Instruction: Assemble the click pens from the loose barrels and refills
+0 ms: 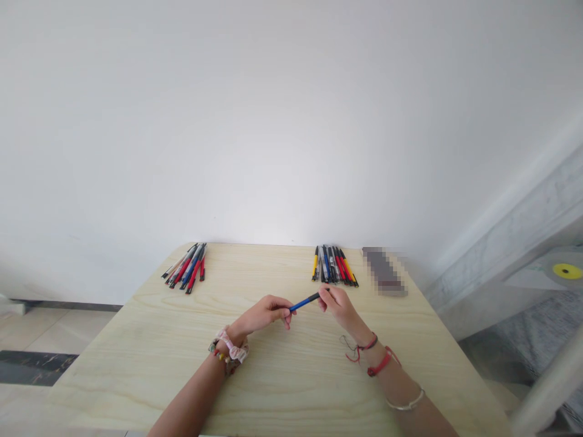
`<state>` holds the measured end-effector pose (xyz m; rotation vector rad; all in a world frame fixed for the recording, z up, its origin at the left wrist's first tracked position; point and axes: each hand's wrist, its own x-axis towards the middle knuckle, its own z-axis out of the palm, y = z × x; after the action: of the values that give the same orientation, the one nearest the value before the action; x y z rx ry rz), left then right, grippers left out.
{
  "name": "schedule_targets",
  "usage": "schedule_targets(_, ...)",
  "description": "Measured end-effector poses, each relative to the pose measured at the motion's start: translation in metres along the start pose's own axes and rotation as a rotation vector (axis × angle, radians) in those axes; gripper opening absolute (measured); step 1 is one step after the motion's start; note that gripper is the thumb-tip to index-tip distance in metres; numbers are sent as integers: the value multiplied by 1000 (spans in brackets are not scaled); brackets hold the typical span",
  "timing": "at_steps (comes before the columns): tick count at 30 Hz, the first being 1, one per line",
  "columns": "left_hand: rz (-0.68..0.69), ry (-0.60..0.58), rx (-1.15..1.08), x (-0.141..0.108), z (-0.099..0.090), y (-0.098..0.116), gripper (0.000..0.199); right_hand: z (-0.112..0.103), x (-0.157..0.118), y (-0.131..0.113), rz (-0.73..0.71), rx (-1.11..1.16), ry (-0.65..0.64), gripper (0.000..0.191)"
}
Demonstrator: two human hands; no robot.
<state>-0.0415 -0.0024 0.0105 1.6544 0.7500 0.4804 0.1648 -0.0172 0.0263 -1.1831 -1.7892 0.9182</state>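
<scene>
Between my two hands is a blue pen [303,303] with a black end, held at a slant above the table. The fingers of my left hand [269,312] pinch its blue end. At the black end, my right hand [337,304] grips it with thumb and fingers, hiding the tip. Just beyond my right hand lies a group of pens [334,264] in yellow, blue, black, red and clear colours. Farther off to the left is a second pile of pens [186,267], mostly red, blue and clear, partly overlapping.
A pale wooden table [150,352] stands against a white wall [273,121]. At its back right lies a dark, pixelated flat object [385,271]. Right of the table are a marble-like ledge [514,267] and a round item with a yellow centre [567,271].
</scene>
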Motion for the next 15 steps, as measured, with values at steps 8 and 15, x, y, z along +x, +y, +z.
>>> schedule_targets(8,135,386,706,5,3,-8,26,3,9,28,192,82,76,38)
schedule_targets(15,185,455,804,3,1,-10,25,1,7,18,94,-21,48,29)
